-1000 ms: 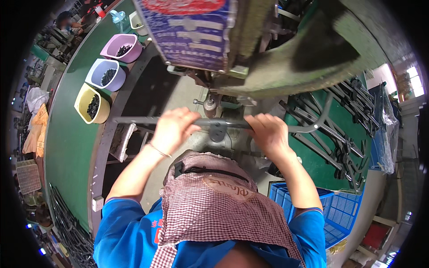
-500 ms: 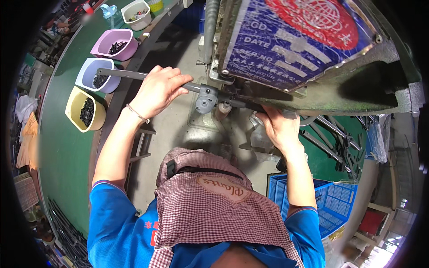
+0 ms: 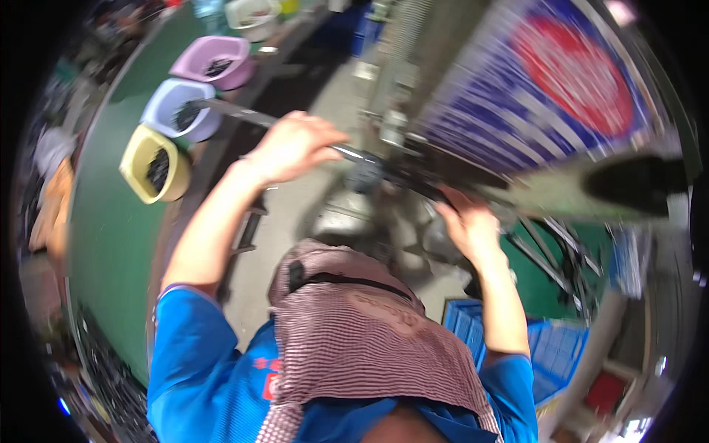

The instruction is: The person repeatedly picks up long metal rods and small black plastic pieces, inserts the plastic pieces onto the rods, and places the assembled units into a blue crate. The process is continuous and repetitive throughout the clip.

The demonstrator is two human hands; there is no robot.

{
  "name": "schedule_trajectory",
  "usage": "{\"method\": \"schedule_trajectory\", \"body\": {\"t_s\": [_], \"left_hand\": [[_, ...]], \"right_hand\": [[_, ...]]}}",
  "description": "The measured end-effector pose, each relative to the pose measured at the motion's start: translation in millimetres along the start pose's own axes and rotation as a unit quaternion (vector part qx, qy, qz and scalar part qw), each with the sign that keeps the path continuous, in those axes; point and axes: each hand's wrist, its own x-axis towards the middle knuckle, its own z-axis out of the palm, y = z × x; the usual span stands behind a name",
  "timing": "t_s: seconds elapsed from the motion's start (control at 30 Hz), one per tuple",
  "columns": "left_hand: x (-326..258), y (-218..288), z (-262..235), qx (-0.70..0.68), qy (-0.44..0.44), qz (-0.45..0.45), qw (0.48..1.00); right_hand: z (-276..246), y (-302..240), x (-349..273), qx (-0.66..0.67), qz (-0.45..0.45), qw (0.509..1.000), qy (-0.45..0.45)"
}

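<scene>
A long grey tube (image 3: 240,112) with a rounded joint (image 3: 363,176) along it slants in front of me, below the machine's blue plate. My left hand (image 3: 292,151) is closed around the tube between its far left end and the joint. At the right, my right hand (image 3: 473,229) grips the dark portion of the same tube, close under the machine (image 3: 509,181). The tube's left end overlaps the light blue bin (image 3: 155,111) in view; I cannot tell whether they touch. Motion blurs the joint and my right fingertips.
Yellow (image 3: 181,181), purple (image 3: 240,70) and white bins (image 3: 255,29) line the green table (image 3: 111,244) at left, with small parts inside; those in the first two are black. Several tubes (image 3: 546,255) lie on a green surface at right, above a blue crate (image 3: 565,347).
The whole view has shifted and blurred, with the bins and machine appearing further right. Both hands keep their hold on the tube, which now slopes more steeply down to the right.
</scene>
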Motion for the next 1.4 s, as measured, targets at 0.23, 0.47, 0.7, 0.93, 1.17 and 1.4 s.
{"method": "schedule_trajectory", "body": {"t_s": [0.23,0.47,0.7,0.93,1.17,1.4], "left_hand": [[-74.5,-43.2,-33.7,-0.007,0.318,-0.189,0.929],[-257.5,-223.9,-32.0,0.024,-0.029,-0.679,0.733],[-229.3,-234.5,6.7,-0.030,0.000,-0.668,0.744],[-287.9,-285.2,33.3,-0.049,0.212,-0.646,0.732],[-297.0,-303.6,1.7,-0.611,0.447,-0.499,0.421],[-301.6,-315.5,-8.1,-0.645,0.589,-0.408,0.265]], "right_hand": [[-20.3,-14.0,-5.3,0.044,-0.003,0.999,-0.002],[-23.5,-21.5,0.3,0.044,0.022,0.999,-0.018],[-17.7,-17.5,-5.8,0.017,0.015,0.999,0.023],[-21.1,-34.5,-4.9,0.023,0.053,0.998,-0.003],[-28.1,-39.4,-5.6,0.014,0.063,0.998,0.005],[-25.6,-31.0,-4.6,0.002,0.039,0.999,0.022]]}}
